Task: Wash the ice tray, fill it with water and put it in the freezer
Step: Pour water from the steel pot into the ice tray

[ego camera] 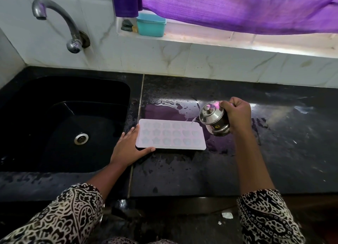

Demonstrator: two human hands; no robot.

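While the right hand (236, 113) grips a small steel pot (214, 118) tilted over the far right corner of the ice tray (171, 134), a thin stream of water runs into the moulds. The tray lies flat on the wet black tabletop (182, 170), just beside the sink (64, 122). The left hand (128, 146) rests open against the tray's near left corner, fingers straight, steadying it. To my eye the filling is well under way. It would go best with a slow, shallow tilt, moving the spout from cell to cell and stopping short of the rims, so nothing spills on the way to the freezer.
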